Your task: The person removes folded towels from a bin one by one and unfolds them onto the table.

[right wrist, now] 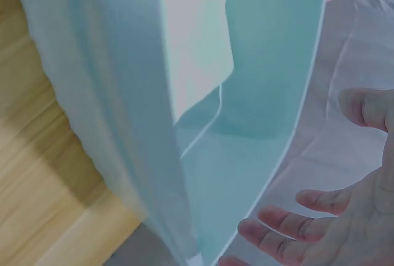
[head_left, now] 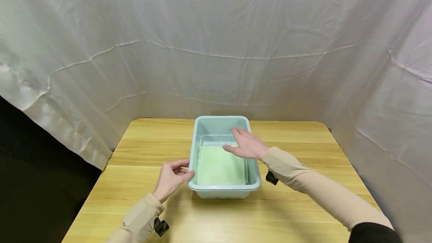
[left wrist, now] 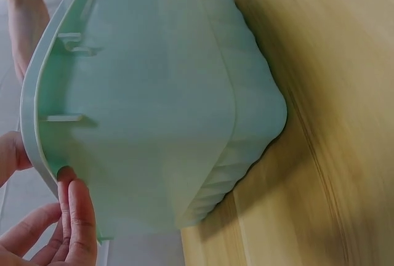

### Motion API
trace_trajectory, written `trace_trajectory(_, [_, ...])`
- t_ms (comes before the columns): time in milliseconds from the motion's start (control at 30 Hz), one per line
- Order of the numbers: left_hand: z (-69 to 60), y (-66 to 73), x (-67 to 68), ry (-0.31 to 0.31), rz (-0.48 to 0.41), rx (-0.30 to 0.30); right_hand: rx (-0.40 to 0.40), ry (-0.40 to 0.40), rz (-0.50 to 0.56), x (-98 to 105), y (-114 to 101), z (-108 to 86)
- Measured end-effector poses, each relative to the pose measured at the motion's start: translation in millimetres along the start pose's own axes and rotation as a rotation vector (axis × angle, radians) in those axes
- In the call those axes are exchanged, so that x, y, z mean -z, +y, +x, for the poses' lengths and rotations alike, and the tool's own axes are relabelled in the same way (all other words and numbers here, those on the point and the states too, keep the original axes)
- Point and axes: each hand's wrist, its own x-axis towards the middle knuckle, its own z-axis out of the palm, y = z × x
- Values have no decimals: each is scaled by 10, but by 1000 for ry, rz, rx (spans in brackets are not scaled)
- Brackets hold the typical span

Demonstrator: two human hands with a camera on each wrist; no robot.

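Note:
A pale blue-green plastic basin (head_left: 224, 188) stands on the wooden table, its long side running away from me. Flat on its floor lies a light green folded cloth (head_left: 221, 166), toward the near end. My left hand (head_left: 171, 177) pinches the basin's left rim near the front corner; the left wrist view has the thumb on top and fingers (left wrist: 80, 217) tucked beneath the rim. Over the right part of the basin hovers my right hand (head_left: 248, 144), fingers loosely extended and holding nothing. In the right wrist view its fingers (right wrist: 289, 226) are spread apart beside the rim.
The wooden table (head_left: 293, 205) extends on both sides of the basin. A pale grey curtain (head_left: 216, 78) hangs behind the table and along its sides. Dark space (head_left: 33, 183) lies off the left edge. Small black devices (head_left: 161, 227) sit at both wrists.

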Motion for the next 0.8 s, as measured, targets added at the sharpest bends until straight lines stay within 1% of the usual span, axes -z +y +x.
trace_trajectory(233, [-30, -1, -84, 0, -12, -12, -12, -46, -57, -132, -128, 180])
trace_trajectory(433, [-48, 4, -127, -18, -26, -12, -38, -76, -123, -278, -216, 318])
trace_trajectory(567, [-55, 1, -142, -26, -30, -10, -61, -82, -149, -424, -262, 417])
trace_trajectory(733, [-54, -7, -142, -28, -40, -12, -116, -108, -162, -672, -286, 560])
trace_trajectory(800, [-52, -7, -140, -30, -45, -3, -133, -116, -169, -768, -292, 610])
